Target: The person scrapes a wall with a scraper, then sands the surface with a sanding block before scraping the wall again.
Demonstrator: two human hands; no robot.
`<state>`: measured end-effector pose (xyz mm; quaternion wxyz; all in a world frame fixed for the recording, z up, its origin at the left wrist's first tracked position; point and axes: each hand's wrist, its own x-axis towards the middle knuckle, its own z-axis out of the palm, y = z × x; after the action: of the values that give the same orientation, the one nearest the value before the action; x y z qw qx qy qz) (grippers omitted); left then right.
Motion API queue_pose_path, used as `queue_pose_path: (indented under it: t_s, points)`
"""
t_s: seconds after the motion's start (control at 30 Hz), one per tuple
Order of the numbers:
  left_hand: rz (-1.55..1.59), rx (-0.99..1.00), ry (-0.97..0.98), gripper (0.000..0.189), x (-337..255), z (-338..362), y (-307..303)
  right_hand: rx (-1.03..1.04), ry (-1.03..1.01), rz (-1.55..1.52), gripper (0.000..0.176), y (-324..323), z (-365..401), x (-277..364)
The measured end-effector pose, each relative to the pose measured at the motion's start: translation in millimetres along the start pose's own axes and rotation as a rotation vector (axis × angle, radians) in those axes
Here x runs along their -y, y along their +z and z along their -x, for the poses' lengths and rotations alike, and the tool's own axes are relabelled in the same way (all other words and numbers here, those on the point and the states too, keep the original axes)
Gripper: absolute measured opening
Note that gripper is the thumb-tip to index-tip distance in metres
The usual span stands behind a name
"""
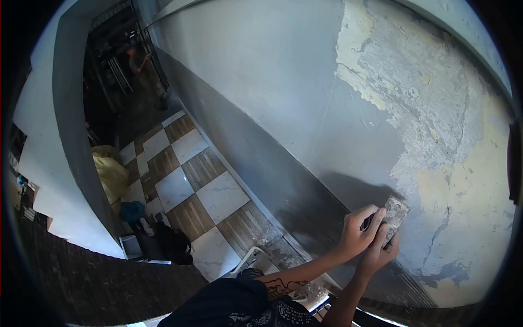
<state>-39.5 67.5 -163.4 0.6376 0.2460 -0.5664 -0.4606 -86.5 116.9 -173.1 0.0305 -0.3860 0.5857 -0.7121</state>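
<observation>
Both of my hands are on a flat rectangular block (396, 217), speckled grey and pinkish white like a dusty sanding block, against the lower part of the wall. My left hand (359, 231), on the tattooed arm, has its fingers curled and pressed on the block's left edge. Something dark shows inside that curl; I cannot make out what. Lower down, my right hand (379, 255) grips the block's bottom end. Around the block the wall (305, 98) has grey paint, and a large rough patch (425, 87) of peeled, cracked plaster spreads up and right.
Checkered floor tiles (220, 196) run along the wall's base, dusty near me. A white tray-like item (256, 259) stands by the wall. Left are a yellow sack (109, 171), a blue cloth-like item (132, 211) and a black bag (171, 245). Another person (140, 65) stands in the dark doorway.
</observation>
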Motion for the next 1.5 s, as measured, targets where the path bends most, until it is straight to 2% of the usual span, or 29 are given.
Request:
queue_pose_path:
  t_s: [0.13,0.37,0.43,0.57,0.6,0.67,0.73,0.87,0.93,0.97,1.03,1.1,1.23,1.3,1.37,1.47,1.5]
  points:
    - [-0.016,-0.017,-0.031,0.019,-8.4,4.3,-11.6,0.101,0.076,0.013,0.017,-6.0,13.2,2.2]
    - [-0.031,-0.035,-0.099,0.022,-12.6,18.2,-27.1,0.101,0.137,0.002,0.020,3.7,37.9,19.9]
    - [-0.028,-0.064,-0.064,0.023,-17.0,18.8,-24.5,-0.018,0.166,-0.160,0.024,17.8,39.9,28.1]
    - [-0.021,-0.146,-0.092,0.017,-30.2,18.1,-21.5,-0.039,0.255,-0.295,0.023,23.9,40.2,27.5]
    - [0.008,-0.191,-0.104,0.015,-31.4,15.8,-20.0,-0.018,0.337,-0.408,0.024,25.1,36.3,33.7]
    - [-0.029,-0.189,-0.071,0.014,-24.5,11.2,-21.4,0.006,0.421,-0.522,0.024,28.6,29.2,39.4]
    - [-0.065,-0.186,-0.046,0.014,-19.6,12.6,-23.2,0.009,0.561,-0.782,0.026,29.7,23.5,41.6]
    - [-0.103,-0.068,-0.052,0.014,-20.7,13.3,-30.2,-0.008,0.533,-0.786,0.028,25.5,15.7,47.7]
    - [-0.113,-0.018,-0.070,0.015,-21.3,13.4,-36.4,0.016,0.401,-0.683,0.033,22.8,12.5,48.2]
    - [-0.079,0.044,-0.096,0.014,-19.3,13.4,-40.1,0.015,0.401,-0.683,0.033,20.2,11.2,46.1]
    - [-0.041,0.105,-0.126,0.014,-20.4,16.4,-47.4,-0.034,0.306,-0.441,0.040,6.9,6.9,36.3]
    - [-0.069,0.131,-0.194,0.013,-25.1,19.9,-59.9,-0.059,0.321,-0.374,0.042,-12.8,-7.6,22.1]
    - [-0.088,0.067,-0.249,0.009,-41.6,22.3,-85.4,-0.099,0.183,-0.254,0.035,-45.4,-36.8,25.9]
    - [-0.173,0.083,-0.248,0.007,-51.7,21.8,-96.4,0.039,-0.021,0.201,0.026,-68.8,-48.3,28.4]
    - [-0.211,0.081,-0.252,0.005,-58.4,24.1,-102.6,-0.092,0.043,0.238,0.019,-70.0,-41.6,59.8]
    - [-0.274,0.148,-0.334,0.007,-70.4,25.3,-109.7,-0.095,-0.024,0.328,0.018,-77.8,-35.3,84.6]
    - [-0.245,0.112,-0.362,0.007,-74.5,25.8,-109.2,-0.074,-0.073,0.349,0.018,-74.9,-39.1,84.1]
